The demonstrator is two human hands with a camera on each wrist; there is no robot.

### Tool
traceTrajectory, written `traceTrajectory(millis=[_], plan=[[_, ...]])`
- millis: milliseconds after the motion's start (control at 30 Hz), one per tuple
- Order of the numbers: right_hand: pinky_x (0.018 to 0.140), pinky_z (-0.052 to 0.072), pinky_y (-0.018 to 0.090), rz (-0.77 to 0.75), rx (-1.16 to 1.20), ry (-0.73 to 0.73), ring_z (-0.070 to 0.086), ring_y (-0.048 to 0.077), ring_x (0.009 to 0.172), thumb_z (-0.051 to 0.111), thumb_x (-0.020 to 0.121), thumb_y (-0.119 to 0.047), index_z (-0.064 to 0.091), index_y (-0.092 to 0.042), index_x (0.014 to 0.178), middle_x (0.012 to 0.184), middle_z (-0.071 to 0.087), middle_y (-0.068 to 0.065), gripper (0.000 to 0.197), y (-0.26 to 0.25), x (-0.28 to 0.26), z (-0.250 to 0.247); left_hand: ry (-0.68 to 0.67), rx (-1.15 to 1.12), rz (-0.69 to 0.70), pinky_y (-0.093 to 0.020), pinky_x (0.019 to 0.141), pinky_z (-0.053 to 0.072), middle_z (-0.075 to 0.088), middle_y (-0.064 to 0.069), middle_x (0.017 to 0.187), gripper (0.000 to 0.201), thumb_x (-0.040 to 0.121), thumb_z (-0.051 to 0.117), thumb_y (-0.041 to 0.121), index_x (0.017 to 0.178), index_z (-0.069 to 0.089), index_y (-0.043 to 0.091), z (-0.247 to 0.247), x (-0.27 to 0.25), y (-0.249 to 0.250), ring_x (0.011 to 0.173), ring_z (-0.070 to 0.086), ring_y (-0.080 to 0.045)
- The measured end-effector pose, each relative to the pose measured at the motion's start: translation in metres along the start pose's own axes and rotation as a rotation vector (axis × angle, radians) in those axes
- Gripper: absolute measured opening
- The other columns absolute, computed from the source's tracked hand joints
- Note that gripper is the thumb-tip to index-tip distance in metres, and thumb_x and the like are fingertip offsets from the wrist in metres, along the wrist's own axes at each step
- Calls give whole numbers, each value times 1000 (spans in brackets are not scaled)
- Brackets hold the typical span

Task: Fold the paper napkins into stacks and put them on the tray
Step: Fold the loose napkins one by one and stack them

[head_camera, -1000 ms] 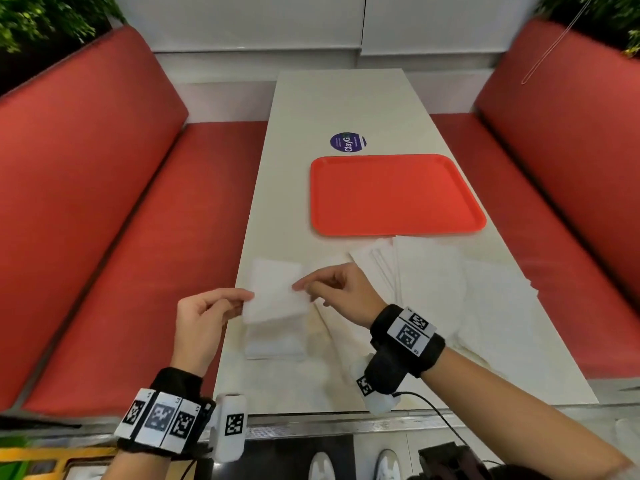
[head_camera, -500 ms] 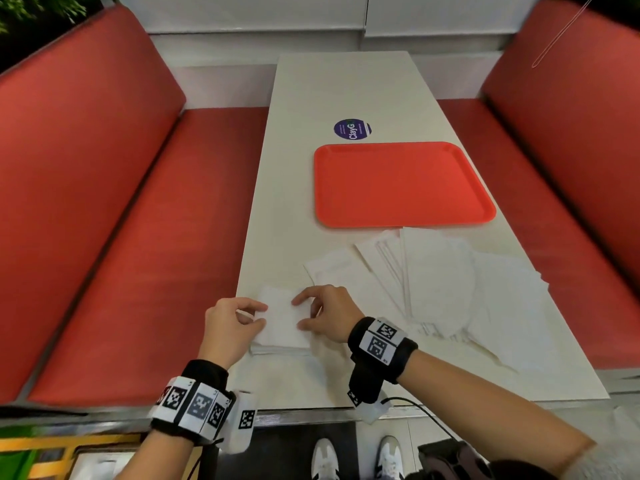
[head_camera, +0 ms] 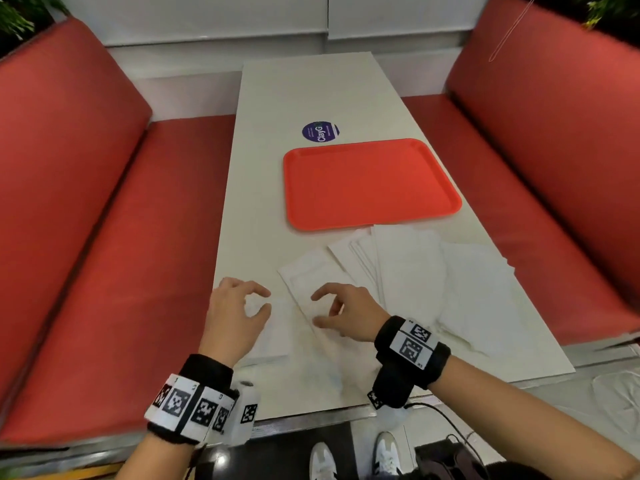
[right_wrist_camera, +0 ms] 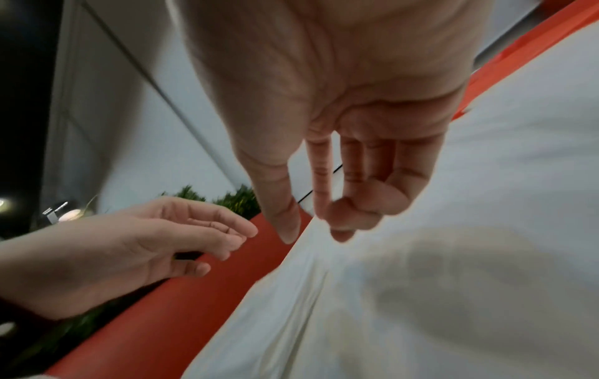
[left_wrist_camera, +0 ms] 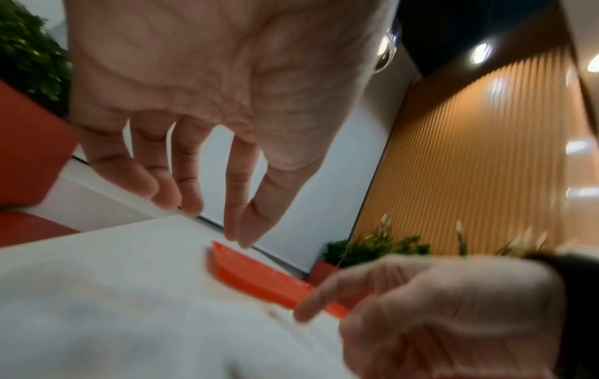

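Red bench seats flanked a long white table on both sides. On the table, an orange tray sat toward its right edge, past the middle, with nothing on it. Just nearer than the tray, touching its near rim, loose unfolded paper napkins lay fanned and overlapping, reaching the right edge and the near right corner. A small folded stack of napkins lay by the near left corner, partly under the left hand. That hand hung above the stack with its fingers loosely curved and spread; the left wrist view showed nothing held between them. The right hand hovered just beside it over a flat napkin, thumb and forefinger apart, the other fingers bent, gripping nothing. A round purple sticker lay on the table just beyond the tray's far left corner.
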State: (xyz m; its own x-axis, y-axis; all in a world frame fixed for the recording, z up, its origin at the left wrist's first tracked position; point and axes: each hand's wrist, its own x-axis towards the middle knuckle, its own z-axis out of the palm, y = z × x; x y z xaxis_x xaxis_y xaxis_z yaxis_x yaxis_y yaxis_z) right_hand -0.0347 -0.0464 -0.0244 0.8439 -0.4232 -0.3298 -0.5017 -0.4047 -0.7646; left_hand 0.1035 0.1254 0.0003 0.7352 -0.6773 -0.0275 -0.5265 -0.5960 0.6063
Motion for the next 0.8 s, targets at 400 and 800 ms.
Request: traceTrajectory(millis=[400,800], plan=[[100,39,28,292,-115,364,52,24,122,75,81,-28,65,-15,125,134,53,7,46,104,-32,-106,-397,-406,-112,-38,97,51,66,-9,115,31,88,61,5,118,65,9,127,53,140,108,63,-25],[101,38,27,249,-57,333,51,21,123,74,83,-29,63,-16,127,135,54,4,47,123,-33,-112,-359,-403,-375,-45,98,50,61,-17,125,59,75,78,10,128,53,0,162,82,161,112,60,-32]])
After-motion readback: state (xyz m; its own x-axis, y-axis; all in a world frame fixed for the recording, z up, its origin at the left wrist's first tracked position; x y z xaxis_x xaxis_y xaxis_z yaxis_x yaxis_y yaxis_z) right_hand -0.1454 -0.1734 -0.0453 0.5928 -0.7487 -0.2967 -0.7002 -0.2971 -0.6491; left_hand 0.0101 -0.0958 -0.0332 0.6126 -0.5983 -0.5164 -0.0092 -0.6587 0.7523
